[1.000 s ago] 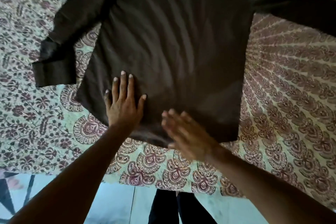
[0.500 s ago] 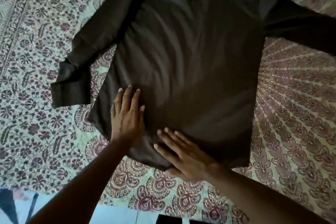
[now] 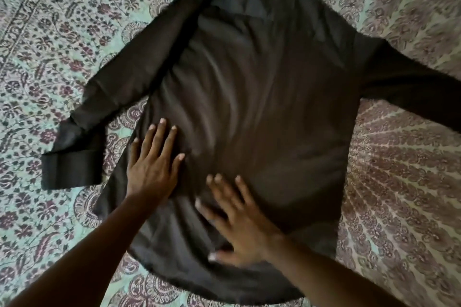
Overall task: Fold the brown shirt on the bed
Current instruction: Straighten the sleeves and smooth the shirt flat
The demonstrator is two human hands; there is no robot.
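Observation:
The dark brown long-sleeved shirt [image 3: 262, 97] lies spread flat on the patterned bed cover, collar at the far end, hem toward me. Its left sleeve [image 3: 104, 107] runs down and left, with the cuff bent near the body. The right sleeve [image 3: 411, 92] stretches out past the right edge of the view. My left hand [image 3: 152, 164] rests flat on the lower left of the shirt body, fingers straight and spread. My right hand [image 3: 239, 222] lies flat on the cloth near the hem, fingers spread, slightly blurred.
A bed cover [image 3: 50, 32] printed in pale green with maroon flowers and paisley lies under the shirt and fills the whole view. A fan-shaped print [image 3: 399, 194] covers its right side.
The view has tilted up, so the whole shirt with its collar now shows. Both hands have slid further up the shirt body from the hem, staying flat on the cloth.

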